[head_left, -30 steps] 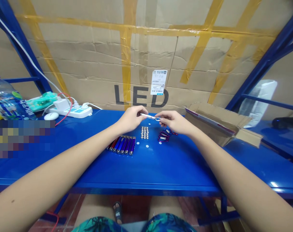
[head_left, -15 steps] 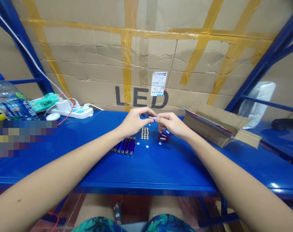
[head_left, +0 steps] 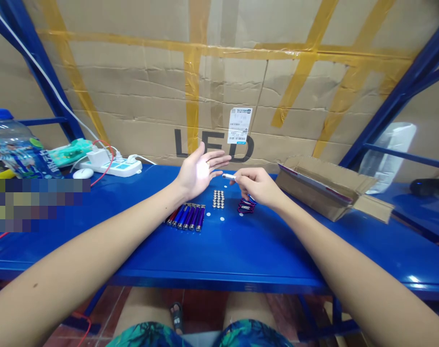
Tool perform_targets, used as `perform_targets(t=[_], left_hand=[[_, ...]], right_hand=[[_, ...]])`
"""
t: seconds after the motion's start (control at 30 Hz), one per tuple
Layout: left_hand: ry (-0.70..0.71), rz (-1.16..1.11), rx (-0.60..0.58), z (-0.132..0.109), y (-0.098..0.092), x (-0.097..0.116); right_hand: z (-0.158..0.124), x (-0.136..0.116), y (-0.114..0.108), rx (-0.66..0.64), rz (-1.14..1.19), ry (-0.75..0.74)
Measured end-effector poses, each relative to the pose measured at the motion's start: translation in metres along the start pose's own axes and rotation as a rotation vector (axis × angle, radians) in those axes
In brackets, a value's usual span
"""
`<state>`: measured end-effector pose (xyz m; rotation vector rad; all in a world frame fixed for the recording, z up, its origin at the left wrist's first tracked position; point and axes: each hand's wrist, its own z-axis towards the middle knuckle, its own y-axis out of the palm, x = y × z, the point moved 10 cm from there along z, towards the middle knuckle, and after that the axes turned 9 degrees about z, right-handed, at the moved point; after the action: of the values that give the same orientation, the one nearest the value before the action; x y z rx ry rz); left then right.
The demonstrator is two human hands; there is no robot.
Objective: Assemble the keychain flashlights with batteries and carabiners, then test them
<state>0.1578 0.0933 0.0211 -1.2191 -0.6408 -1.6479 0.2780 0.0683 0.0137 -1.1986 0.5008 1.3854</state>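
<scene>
My left hand (head_left: 199,172) is held palm up with fingers stretched out, and a bright patch of light falls on the palm. My right hand (head_left: 254,186) pinches a small silver keychain flashlight (head_left: 228,177), its tip pointing at the left palm. On the blue table (head_left: 241,250) below lie a row of blue, purple and red flashlight tubes (head_left: 186,217), a block of small button cells (head_left: 218,198), two loose cells, and a pile of blue and red clips (head_left: 246,206) under the right hand.
An open cardboard box (head_left: 328,185) lies to the right. At the left stand a white power strip (head_left: 113,167) with plugs and cables, a white mouse (head_left: 83,173), a green packet and a water bottle (head_left: 13,147). A large taped carton marked LED forms the back wall.
Both hands held the flashlight together before. My left hand has let go and opened palm up, while my right hand keeps the flashlight and its light now falls on the palm.
</scene>
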Motion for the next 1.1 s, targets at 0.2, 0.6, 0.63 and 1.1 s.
perform_targets(t=[0.2, 0.6, 0.63, 1.1], left_hand=[[-0.003, 0.045, -0.007, -0.0004, 0.0024, 0.0012], [-0.014, 0.022, -0.007, -0.0013, 0.0027, 0.0020], [-0.015, 0.026, 0.001, -0.0017, 0.0022, 0.0020], [-0.011, -0.078, -0.023, -0.0017, 0.0047, 0.0017]], right_hand=[[-0.0014, -0.0037, 0.0010, 0.008, -0.052, 0.030], [-0.0004, -0.0098, -0.0018, 0.032, -0.160, -0.046], [-0.0004, -0.0098, -0.0018, 0.033, -0.162, -0.048], [-0.0013, -0.0087, -0.0002, 0.011, -0.156, -0.002]])
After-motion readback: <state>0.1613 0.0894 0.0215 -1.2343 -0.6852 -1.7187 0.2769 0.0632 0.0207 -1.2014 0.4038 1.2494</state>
